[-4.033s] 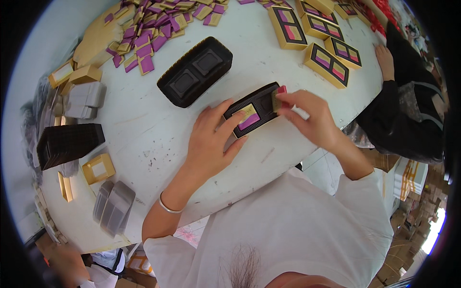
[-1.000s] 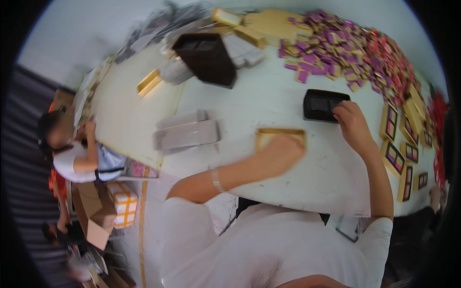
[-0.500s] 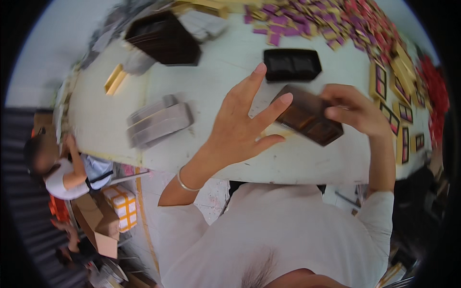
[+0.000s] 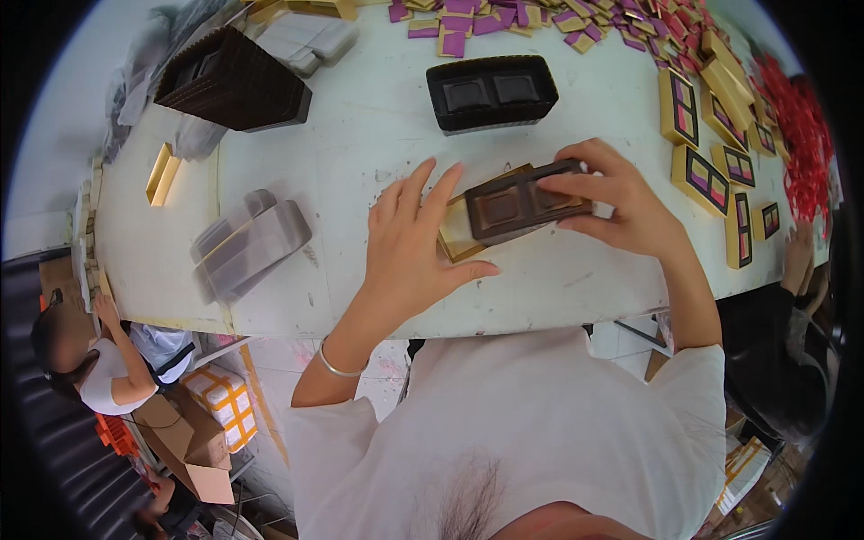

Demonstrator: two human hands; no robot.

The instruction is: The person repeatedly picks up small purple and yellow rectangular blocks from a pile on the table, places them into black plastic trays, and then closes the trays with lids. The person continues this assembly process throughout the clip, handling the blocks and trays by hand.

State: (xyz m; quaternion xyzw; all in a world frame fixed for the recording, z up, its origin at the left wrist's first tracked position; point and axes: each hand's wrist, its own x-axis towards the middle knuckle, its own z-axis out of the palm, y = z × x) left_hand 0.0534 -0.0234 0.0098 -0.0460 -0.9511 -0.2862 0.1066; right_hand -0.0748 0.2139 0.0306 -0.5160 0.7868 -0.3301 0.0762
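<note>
My right hand (image 4: 623, 196) grips a dark brown plastic tray (image 4: 517, 206) with two square hollows, thumb and fingers closed on its right end. Beneath the tray, partly covered by it, lies an open gold box (image 4: 457, 230) on the table, tilted up toward the right. At the box's left end rests my left hand (image 4: 402, 232), its fingers stretched and its thumb apart, holding nothing. Whether its fingertips touch the box is hard to tell. Just beyond stands a black stack of similar two-hollow trays (image 4: 492, 94).
A taller tray stack (image 4: 236, 81) leans at the far left. Clear plastic lids (image 4: 252, 241) and a small gold box (image 4: 163, 175) lie left. Filled gold boxes (image 4: 702, 180) line the right, below purple-and-gold pieces (image 4: 463, 25) and red shreds (image 4: 804, 135). A co-worker (image 4: 108, 360) sits left.
The tray in my right hand has turned and now lies over the gold box, which shows more plainly. My left hand has come down to the box's left end. The whole view has shifted.
</note>
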